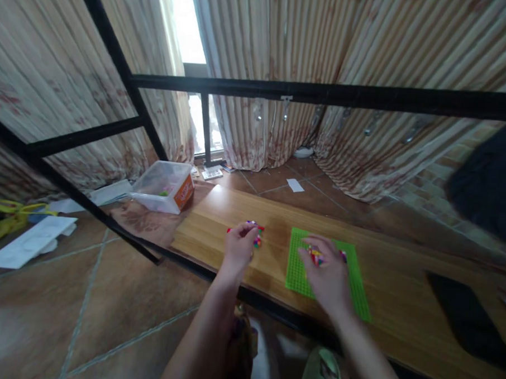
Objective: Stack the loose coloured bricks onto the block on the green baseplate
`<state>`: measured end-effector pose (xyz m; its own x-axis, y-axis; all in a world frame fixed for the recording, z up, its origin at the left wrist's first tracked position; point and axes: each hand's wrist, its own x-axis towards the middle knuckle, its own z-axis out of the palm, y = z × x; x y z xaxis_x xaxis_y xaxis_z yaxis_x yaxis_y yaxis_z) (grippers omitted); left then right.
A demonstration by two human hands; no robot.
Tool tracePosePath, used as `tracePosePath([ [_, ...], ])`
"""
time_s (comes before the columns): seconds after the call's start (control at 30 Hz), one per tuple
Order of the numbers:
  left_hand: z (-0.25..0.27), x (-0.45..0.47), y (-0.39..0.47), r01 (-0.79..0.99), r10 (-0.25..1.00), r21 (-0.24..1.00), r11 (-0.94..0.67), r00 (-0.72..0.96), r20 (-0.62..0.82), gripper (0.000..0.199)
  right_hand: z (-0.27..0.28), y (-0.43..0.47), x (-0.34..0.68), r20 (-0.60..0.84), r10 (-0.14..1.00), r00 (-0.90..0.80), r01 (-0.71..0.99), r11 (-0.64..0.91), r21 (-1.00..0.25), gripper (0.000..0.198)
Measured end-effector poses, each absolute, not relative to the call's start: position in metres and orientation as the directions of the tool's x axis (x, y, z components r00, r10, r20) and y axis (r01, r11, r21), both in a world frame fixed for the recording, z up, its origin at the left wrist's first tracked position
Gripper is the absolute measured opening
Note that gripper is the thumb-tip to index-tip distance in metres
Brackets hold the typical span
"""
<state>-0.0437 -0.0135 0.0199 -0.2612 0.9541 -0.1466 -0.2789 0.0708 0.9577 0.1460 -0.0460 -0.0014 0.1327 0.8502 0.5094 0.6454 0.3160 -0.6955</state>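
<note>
My L hand [239, 243] at toy bricks [257, 241], R hand [325, 265] over baseplate [298, 272]; fingers curled, can't tell grip. Prob. brick handling; next: light pinch.

The only view comes from a camera worn on the head of the person, and it looks forward and down. The left hand [240, 245] and the right hand [327, 271] are in the near part, seen from behind and above, a little below the middle. Under them, the wooden bench [208, 212] runs at a slant toward the lower right corner. The view is wide: it takes in the tiled floor [47, 298] at lower left and, farther away, the striped curtains [301, 38] along the top. A black metal bar [324, 94] crosses before these curtains, almost level.
</note>
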Motion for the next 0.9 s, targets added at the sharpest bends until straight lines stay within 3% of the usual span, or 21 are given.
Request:
tracePosePath([
  [0.1, 0.022, -0.095, -0.031, -0.27, 0.912, 0.959, 0.086, -0.366, -0.184, 0.022, -0.009, -0.031, 0.087, 0.438, 0.888, -0.137, 0.665, 0.41, -0.624, 0.019],
  [0.2, 0.009, -0.134, -0.055, -0.401, 0.84, 0.9, 0.172, -0.418, -0.346, 0.03, -0.012, -0.002, 0.033, 0.283, 0.907, -0.312, 0.762, 0.417, -0.496, 0.018],
  [0.27, -0.003, -0.146, -0.071, -0.463, 0.805, 0.859, 0.217, -0.413, -0.425, 0.031, -0.014, 0.018, 0.007, 0.21, 0.915, -0.345, 0.808, 0.403, -0.43, 0.021],
  [0.4, -0.018, -0.145, -0.09, -0.51, 0.778, 0.809, 0.292, -0.365, -0.512, 0.025, -0.023, 0.043, -0.019, 0.156, 0.923, -0.353, 0.824, 0.385, -0.415, 0.012],
  [0.63, -0.009, -0.13, -0.074, -0.591, 0.821, 0.753, 0.288, -0.253, -0.512, 0.021, -0.011, 0.046, -0.013, 0.169, 0.932, -0.32, 0.753, 0.358, -0.552, 0.019],
  [0.73, 0.008, -0.112, -0.062, -0.617, 0.859, 0.731, 0.291, -0.167, -0.483, 0.029, 0.008, 0.025, 0.008, 0.201, 0.939, -0.28, 0.626, 0.337, -0.703, 0.035],
  [0.8, 0.021, -0.092, -0.057, -0.62, 0.896, 0.715, 0.325, -0.041, -0.442, 0.035, 0.018, 0.003, 0.029, 0.212, 0.957, -0.199, 0.234, 0.257, -0.938, 0.035],
  [0.83, 0.028, -0.08, -0.055, -0.617, 0.91, 0.707, 0.345, 0.034, -0.413, 0.038, 0.021, -0.009, 0.041, 0.215, 0.963, -0.163, 0.089, 0.231, -0.969, 0.032],
  [0.9, 0.038, -0.053, -0.053, -0.625, 0.919, 0.682, 0.38, 0.171, -0.355, 0.036, 0.025, -0.03, 0.065, 0.195, 0.977, -0.084, -0.047, 0.192, -0.98, 0.028],
])
